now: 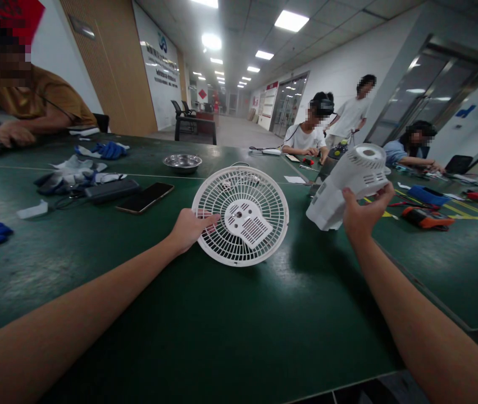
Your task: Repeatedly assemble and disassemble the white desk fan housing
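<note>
My left hand [190, 229] grips the left rim of a round white fan grille [278, 210], its thumb lying over the ribs. The grille is tilted up toward me above the green table, with a slotted plate at its middle. On the right, my right hand [363, 210] holds a white plastic fan housing [331, 196] up off the table, thumb on the near side and fingers round the far end. This housing has vent slots and a round opening at its top. A gap of table lies between the two parts.
A metal bowl [182, 163] sits behind the grille. To the left lie a phone [146, 197], a dark case [111, 191] and several gloves [70, 174]. An orange multimeter [427, 217] and a blue pouch [428, 195] lie right. Other people sit around the green table [222, 325].
</note>
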A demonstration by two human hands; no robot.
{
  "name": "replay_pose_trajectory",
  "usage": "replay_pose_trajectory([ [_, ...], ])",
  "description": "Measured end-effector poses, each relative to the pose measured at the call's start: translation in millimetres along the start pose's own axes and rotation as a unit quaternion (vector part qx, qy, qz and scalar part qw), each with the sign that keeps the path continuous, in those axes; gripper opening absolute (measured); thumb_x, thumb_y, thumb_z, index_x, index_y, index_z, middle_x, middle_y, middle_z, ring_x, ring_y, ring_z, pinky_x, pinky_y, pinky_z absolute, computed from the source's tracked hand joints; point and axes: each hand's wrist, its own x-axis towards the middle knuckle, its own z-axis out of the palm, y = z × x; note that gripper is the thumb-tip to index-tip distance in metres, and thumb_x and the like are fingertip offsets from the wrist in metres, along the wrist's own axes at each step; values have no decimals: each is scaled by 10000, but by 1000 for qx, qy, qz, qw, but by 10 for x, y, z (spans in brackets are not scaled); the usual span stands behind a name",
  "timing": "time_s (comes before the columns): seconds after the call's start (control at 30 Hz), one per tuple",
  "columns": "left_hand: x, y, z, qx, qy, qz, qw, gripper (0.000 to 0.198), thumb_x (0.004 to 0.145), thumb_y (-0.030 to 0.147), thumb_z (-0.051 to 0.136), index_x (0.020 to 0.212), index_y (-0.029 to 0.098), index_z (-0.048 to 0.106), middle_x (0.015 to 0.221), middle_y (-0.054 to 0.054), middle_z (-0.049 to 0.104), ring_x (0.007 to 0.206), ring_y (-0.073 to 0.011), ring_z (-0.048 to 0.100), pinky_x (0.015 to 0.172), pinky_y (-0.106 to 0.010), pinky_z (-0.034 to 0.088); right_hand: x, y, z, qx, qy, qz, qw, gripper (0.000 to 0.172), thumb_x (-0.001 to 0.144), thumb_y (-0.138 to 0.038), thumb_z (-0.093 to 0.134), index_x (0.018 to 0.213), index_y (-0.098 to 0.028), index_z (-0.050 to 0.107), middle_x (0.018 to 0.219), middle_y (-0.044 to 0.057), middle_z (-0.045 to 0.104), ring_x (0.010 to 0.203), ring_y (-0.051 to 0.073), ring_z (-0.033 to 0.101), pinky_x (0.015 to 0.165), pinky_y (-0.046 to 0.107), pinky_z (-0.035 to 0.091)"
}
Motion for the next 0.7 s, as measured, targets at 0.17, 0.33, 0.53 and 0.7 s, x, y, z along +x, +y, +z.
replay_pose_trajectory([
  [0.17, -6, 0, 6, -6, 8, 6, 1000, 160, 771, 274, 838, 858, 173, 750, 825, -61, 766, 740, -205, 736, 706, -370, 631, -247, -273, 143, 19, -100, -10, 995, 758, 702, -462, 752, 1339, -191, 444, 1297, 128, 584, 1128, 300, 608, 881, 431, 512],
  [0.33, 28, -44, -4, 6, 10, 4, 1000, 208, 755, 310, 847, 866, 164, 748, 831, -73, 766, 743, -214, 738, 693, -374, 623, -663, -370, 370, -52, -293, 93, 950, 704, 668, -581, 782, 1195, -174, 553, 1083, 115, 692, 903, 286, 654, 832, 439, 526],
  [0.53, 16, -19, 36, 9, 36, 8, 999, 224, 738, 296, 846, 854, 135, 742, 819, -85, 758, 725, -213, 730, 700, -387, 616, -841, -321, 462, -163, -422, 109, 885, 751, 719, -597, 750, 1265, -129, 532, 1096, 178, 709, 962, 329, 671, 872, 444, 517],
  [0.7, -36, 34, 58, 10, 28, 27, 999, 187, 763, 284, 819, 843, 135, 739, 799, -78, 754, 694, -202, 720, 679, -375, 610, -823, -349, 453, -202, -442, 51, 872, 689, 761, -583, 715, 1258, -119, 602, 1176, 220, 663, 1114, 391, 606, 974, 543, 461],
])
